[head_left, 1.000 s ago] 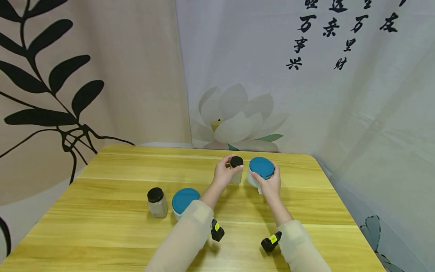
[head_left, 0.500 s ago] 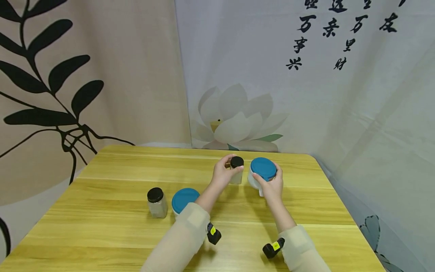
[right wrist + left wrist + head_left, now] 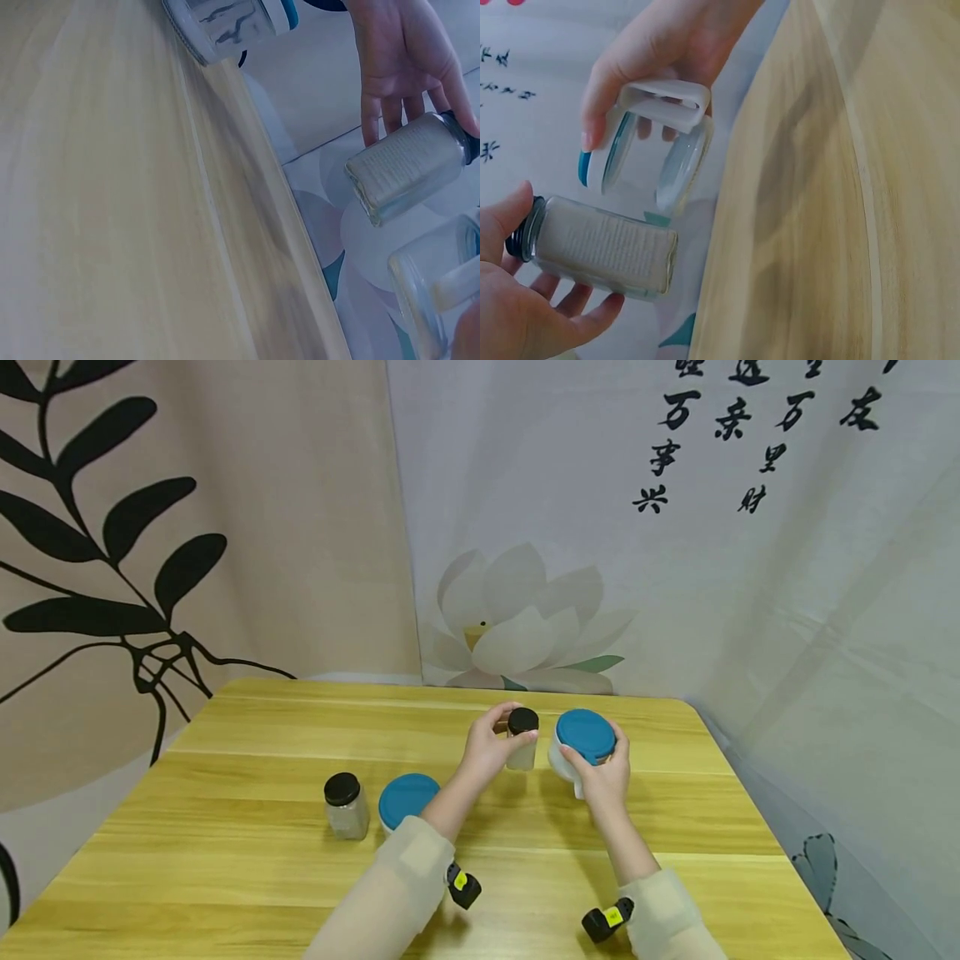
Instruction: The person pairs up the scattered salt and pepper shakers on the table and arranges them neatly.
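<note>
My left hand (image 3: 487,747) grips a small glass jar with a black lid (image 3: 522,721), thumb on the near side. In the left wrist view this jar (image 3: 604,244) holds pale contents with printed lines on its side. To its right, my right hand (image 3: 606,777) grips a clear jar with a blue lid (image 3: 585,735). A white handle (image 3: 664,105) on that jar shows in the left wrist view. Both jars are held above the table, close together but apart. In the right wrist view the left hand's fingers (image 3: 409,105) lie along the black-lidded jar.
On the wooden table (image 3: 262,893), a second black-lidded jar (image 3: 347,810) stands at the left. Beside it is another blue-lidded jar (image 3: 407,800), partly hidden by my left forearm. A printed cloth (image 3: 525,460) hangs behind the table's far edge.
The blue-lidded jar in my right hand has shifted slightly right and toward me. My left forearm has moved a little left, while its jar has barely moved. Both grips stay the same.
</note>
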Motion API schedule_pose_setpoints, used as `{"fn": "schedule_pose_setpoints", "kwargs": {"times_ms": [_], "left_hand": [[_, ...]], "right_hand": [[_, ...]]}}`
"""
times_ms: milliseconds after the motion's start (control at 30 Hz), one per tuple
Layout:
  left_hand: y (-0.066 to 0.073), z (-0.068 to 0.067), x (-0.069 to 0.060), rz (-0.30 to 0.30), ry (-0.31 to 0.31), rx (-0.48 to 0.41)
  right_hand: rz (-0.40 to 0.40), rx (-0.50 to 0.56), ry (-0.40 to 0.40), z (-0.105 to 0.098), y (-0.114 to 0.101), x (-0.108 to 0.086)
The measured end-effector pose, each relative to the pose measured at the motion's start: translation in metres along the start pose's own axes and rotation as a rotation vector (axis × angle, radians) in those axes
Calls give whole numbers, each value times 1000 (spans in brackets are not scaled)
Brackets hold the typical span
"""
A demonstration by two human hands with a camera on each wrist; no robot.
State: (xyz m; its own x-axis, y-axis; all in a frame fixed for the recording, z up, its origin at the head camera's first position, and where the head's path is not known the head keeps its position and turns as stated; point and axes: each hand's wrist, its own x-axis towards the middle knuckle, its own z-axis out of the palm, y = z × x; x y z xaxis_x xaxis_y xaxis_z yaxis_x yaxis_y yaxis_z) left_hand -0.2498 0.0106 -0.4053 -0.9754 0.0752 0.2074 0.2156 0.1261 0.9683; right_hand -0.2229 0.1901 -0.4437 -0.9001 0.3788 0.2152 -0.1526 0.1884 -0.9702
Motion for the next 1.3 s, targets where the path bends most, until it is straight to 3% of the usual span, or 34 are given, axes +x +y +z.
{"fn": "schedule_pose_setpoints", "kwargs": {"times_ms": [533, 867, 1133, 1300], "left_hand": [[6, -7, -17, -41, 0, -37], [7, -8, -25, -32, -7, -56], [8, -9, -33, -9, -15, -20], [6, -7, -37, -28, -24, -21]], "right_hand": [[5, 45, 13, -5, -4, -14], [18, 70, 21, -9, -8, -22], [19, 83, 30, -10, -9, -28], [22, 90, 40, -11, -9, -33]]}}
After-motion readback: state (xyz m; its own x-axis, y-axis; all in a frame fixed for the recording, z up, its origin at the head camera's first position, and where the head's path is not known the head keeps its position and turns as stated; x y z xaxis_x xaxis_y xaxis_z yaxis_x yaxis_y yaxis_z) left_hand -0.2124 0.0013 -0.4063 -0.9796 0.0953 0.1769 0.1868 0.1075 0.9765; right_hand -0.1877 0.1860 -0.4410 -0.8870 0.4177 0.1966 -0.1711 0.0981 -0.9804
